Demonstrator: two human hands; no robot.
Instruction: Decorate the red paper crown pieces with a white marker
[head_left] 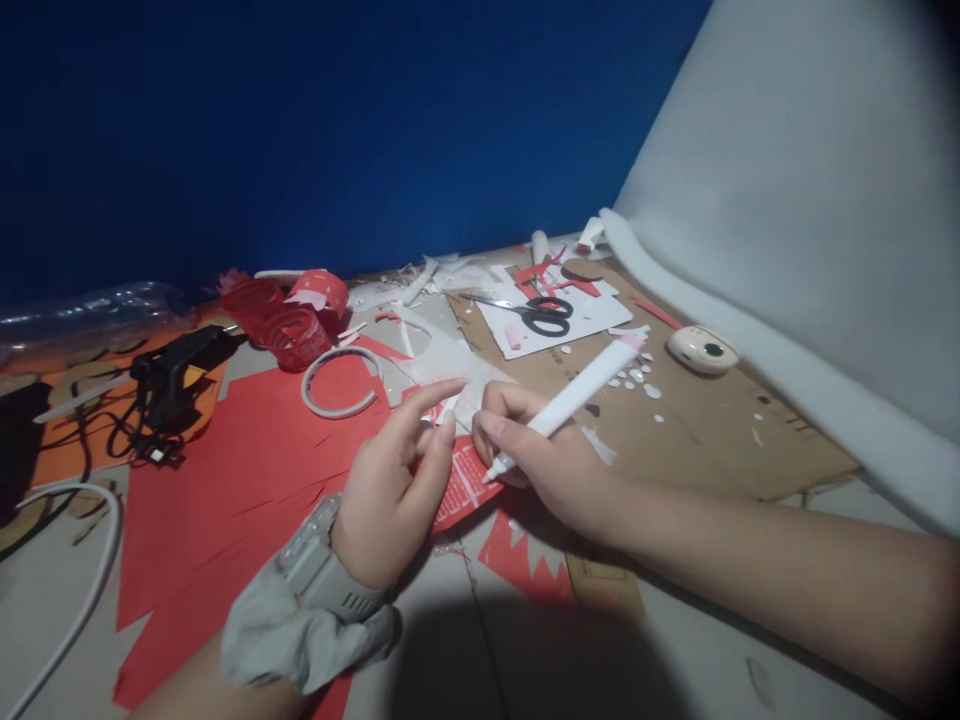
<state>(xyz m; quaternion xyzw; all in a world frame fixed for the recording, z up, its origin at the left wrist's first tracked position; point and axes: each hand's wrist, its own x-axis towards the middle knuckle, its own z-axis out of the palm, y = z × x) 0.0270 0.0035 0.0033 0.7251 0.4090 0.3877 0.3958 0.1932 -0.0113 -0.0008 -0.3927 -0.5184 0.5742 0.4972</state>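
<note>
A white marker pen (577, 388) is gripped in my right hand (559, 460), its nib touching or very near a small red paper piece (463, 485) covered in white line markings. My left hand (397, 480) holds this paper at its left side, thumb and index finger curved around it. The lower fingers of my left hand are partly hidden. Below the hands lies a red paper scrap (525, 565) with a zigzag edge.
Red sheets (247, 470) spread at left, with a tape roll (307, 390) on them. A black glue gun (176, 370) and its cord lie farther left. Black-handled scissors (546, 315) rest on white paper over brown cardboard (712, 440). A cream rounded device (703, 350) sits at right.
</note>
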